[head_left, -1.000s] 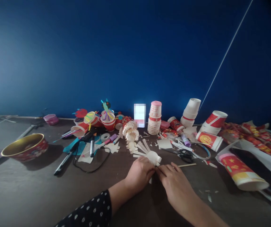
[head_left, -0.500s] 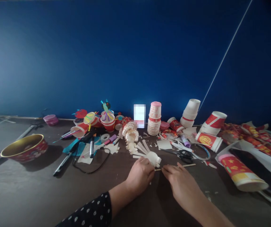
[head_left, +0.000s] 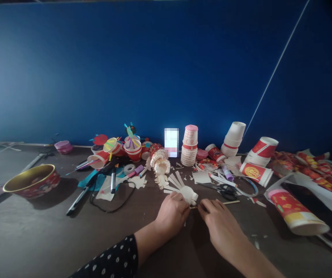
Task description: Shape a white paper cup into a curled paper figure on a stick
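Observation:
My left hand (head_left: 172, 215) grips a cream paper-cup piece (head_left: 189, 194) with cut strips fanning out across the dark table (head_left: 32, 231). A thin wooden stick (head_left: 223, 202) runs from that piece through the pinched fingers of my right hand (head_left: 220, 227). The stick's left end sits at the paper piece's lower edge, close to my left hand. A finished-looking cream cut-paper cup craft (head_left: 160, 165) stands a little beyond my hands, and black scissors (head_left: 227, 190) lie to the right of it.
Stacked paper cups (head_left: 189, 146), a gold-rimmed red bowl (head_left: 32, 181), markers (head_left: 113, 181), tape (head_left: 129, 168), paper scraps and decorated cups crowd the table. A large red-printed paper roll (head_left: 294, 213) lies at right. A blue wall (head_left: 166, 69) rises behind.
The wooden stick has moved from lying beside my hands to being held at the paper piece. My right hand has drawn slightly rightward, away from my left hand.

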`<state>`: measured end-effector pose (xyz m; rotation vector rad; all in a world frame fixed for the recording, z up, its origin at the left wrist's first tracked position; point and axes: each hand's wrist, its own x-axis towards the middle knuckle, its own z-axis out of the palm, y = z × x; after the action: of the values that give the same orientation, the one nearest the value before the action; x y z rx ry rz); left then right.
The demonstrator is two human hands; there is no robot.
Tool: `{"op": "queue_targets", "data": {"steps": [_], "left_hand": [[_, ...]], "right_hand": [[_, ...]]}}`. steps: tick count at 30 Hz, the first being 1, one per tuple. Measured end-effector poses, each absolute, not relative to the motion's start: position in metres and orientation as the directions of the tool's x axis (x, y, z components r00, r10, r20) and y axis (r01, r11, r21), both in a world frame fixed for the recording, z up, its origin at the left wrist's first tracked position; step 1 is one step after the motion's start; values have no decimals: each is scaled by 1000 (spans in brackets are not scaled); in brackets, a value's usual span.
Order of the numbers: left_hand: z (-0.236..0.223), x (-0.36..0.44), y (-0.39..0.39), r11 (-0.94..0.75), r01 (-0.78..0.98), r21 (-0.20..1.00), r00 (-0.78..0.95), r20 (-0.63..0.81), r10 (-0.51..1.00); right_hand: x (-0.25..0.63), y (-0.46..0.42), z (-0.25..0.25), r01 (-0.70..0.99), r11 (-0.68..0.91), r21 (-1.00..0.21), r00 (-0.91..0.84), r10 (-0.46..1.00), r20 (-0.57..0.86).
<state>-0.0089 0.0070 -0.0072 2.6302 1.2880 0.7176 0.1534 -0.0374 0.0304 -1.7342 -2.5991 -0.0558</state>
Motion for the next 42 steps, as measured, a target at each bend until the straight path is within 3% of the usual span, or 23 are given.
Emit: {"op": "queue_targets", "data": {"steps": [7, 12, 23, 32, 42], "left_hand": [[-4, -8, 4, -539, 716, 443, 415, 351, 839], [-5, -10, 4, -639, 695, 330, 505, 408, 760], [-8, -14, 4, -673, 715, 189, 566, 408, 716], [-6, -11, 7, -611, 707, 356, 476, 400, 784], [-8, -12, 13, -704, 626, 335, 534, 474, 700]], "right_hand": [[154, -34, 33, 918, 396, 7, -396, 918, 29], [153, -32, 32, 917, 399, 13, -400, 916, 23], [150, -32, 30, 924, 378, 55, -379, 925, 23], [151, -32, 29, 923, 381, 44, -383, 922, 55], [152, -31, 26, 925, 376, 44, -379, 921, 95]]}}
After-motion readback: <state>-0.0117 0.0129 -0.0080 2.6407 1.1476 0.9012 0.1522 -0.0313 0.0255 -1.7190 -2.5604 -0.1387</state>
